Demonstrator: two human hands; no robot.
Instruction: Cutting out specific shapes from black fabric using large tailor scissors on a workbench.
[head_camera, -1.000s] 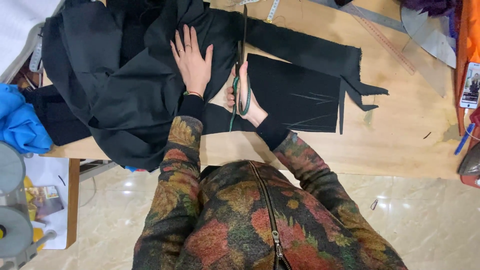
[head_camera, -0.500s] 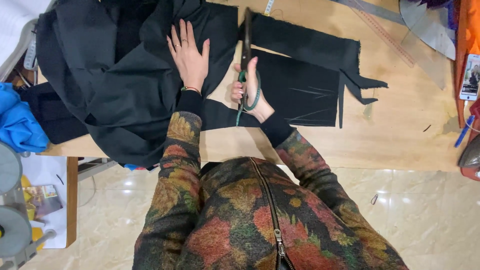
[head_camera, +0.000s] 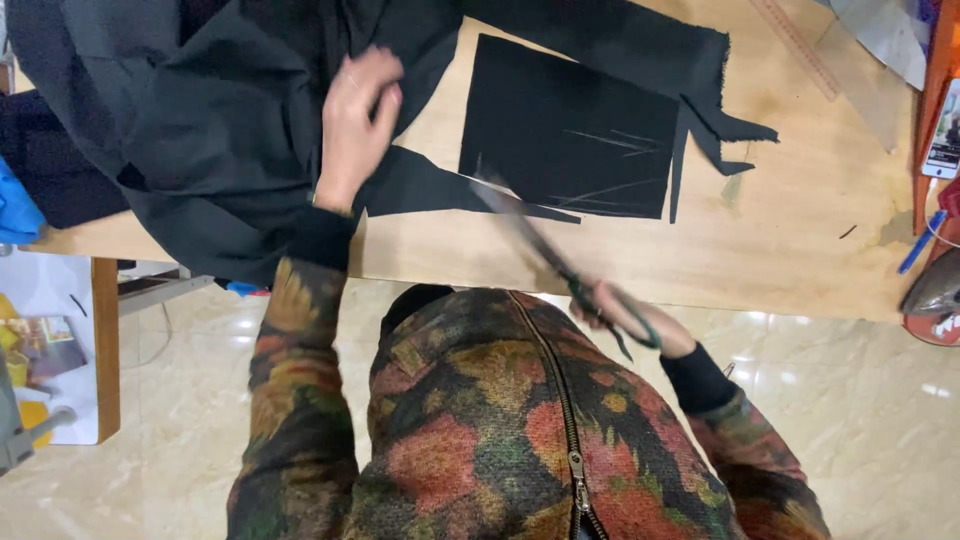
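- Right hand closed on scissors, near edge; blades run far-left toward black cut piece.
- Left hand nearer, fingers curled gripping bunched black fabric.

On the surface a heap of cloth lies left under the left hand, a cut piece to its right, and the scissors in the right hand at the near edge.
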